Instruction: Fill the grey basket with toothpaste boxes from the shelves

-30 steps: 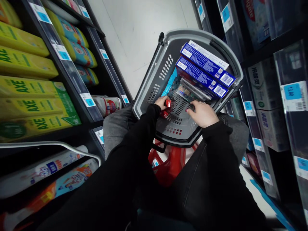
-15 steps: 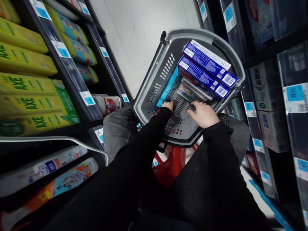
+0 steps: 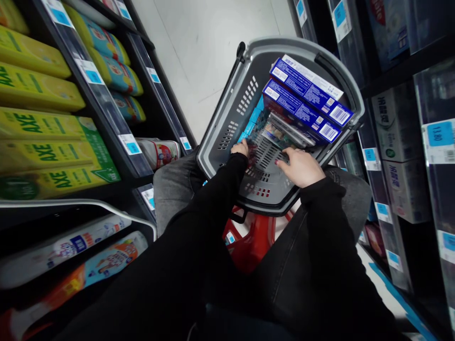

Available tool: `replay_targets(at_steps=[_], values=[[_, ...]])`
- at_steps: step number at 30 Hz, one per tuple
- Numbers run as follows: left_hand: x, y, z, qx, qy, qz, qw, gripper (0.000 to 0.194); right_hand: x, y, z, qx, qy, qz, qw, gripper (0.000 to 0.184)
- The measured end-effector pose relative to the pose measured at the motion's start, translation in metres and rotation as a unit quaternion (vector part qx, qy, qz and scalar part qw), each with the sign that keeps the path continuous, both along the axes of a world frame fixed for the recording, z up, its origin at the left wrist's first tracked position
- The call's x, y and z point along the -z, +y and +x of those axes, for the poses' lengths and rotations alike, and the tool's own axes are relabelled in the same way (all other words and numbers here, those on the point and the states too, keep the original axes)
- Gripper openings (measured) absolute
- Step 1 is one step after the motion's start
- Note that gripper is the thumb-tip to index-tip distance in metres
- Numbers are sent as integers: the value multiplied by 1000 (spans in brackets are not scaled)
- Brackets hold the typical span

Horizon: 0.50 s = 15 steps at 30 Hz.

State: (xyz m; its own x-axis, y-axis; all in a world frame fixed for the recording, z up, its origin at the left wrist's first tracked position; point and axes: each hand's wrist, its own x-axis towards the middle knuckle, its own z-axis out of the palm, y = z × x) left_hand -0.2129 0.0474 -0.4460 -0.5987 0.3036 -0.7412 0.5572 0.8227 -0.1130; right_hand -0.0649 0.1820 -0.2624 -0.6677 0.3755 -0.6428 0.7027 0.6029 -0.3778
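A grey shopping basket [image 3: 222, 125] with slotted walls sits between my knees. My left hand [image 3: 241, 148] is inside it by the left wall, its fingers curled around the near end of a row of light-blue packages [image 3: 251, 124]; part of its grip is hidden. On the basket's right side my right hand [image 3: 301, 166] has its thumb and fingers apart, holding nothing, near a clear-wrapped pack [image 3: 289, 131]. Two long dark-blue toothpaste boxes, an upper one [image 3: 309, 90] and a lower one [image 3: 300, 110], lie side by side across the far right part.
Yellow AXE packs [image 3: 46, 151] and bottles [image 3: 106, 255] fill the left shelves, where a white wire rail [image 3: 88, 202] juts out. Boxed toothpaste [image 3: 401, 189] stands on the right shelves behind clear fronts. Below the basket is something red [image 3: 256, 241]. Pale floor [image 3: 206, 42] extends beyond.
My left hand has shifted slightly up and left, onto the near end of the light-blue packages. My right hand has stayed almost in place, and the boxes lie as before.
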Motion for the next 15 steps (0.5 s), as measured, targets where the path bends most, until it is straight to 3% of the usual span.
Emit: replay_targets(at_steps=[5,9,11,15], values=[[-5,-5,-9,-14,33,6,999,72,-1,0,0,4,0,-3,1000,41],[-4,-19,1,-39,37,-69,996,91,-2,1,-1,-2,-6,-1,1000,41],[0,-27,15,-31,31,-94,995,83,-3,2,0,-4,-8,0,1000,42],[7,-42,38,-10,43,-64,997,54,-3,2,1,-6,-7,1,1000,42]])
